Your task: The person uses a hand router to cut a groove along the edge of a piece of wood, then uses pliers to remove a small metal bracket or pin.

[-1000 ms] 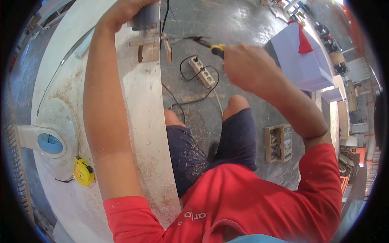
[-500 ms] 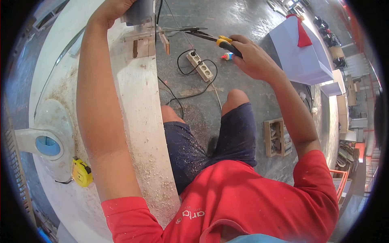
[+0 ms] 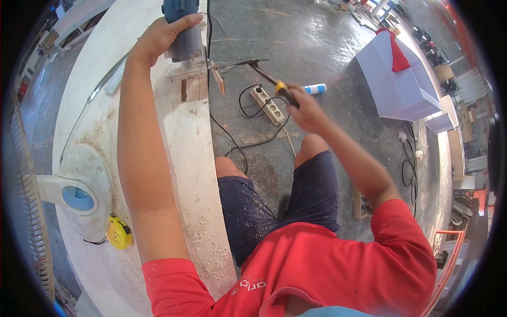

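Note:
My left hand [image 3: 158, 41] is wrapped round the body of a blue-grey trim router [image 3: 186, 46] near the far edge of the pale board [image 3: 185, 137]. Its clear base rests there, beside a dark slot in a wooden piece [image 3: 195, 90]. From the router's base a flat metal piece [image 3: 237, 63], wrench-like, sticks out over the board's right edge. My right hand [image 3: 308, 109] is closed on pliers [image 3: 268, 77] with yellow and black handles. Their jaws meet the outer end of that metal piece; how firmly they grip it, I cannot tell.
A yellow tape measure [image 3: 119, 232] and a white ring-shaped part [image 3: 79, 198] lie on the board among sawdust. On the floor are a power strip [image 3: 267, 105] with black cables and a white-blue tube [image 3: 315, 89]. A white box [image 3: 396, 87] with red cloth stands to the right.
The view has shifted, so the router shows more fully. My right hand has swung nearer my body with the pliers, whose handles now point more steeply toward me. My left hand stays on the router.

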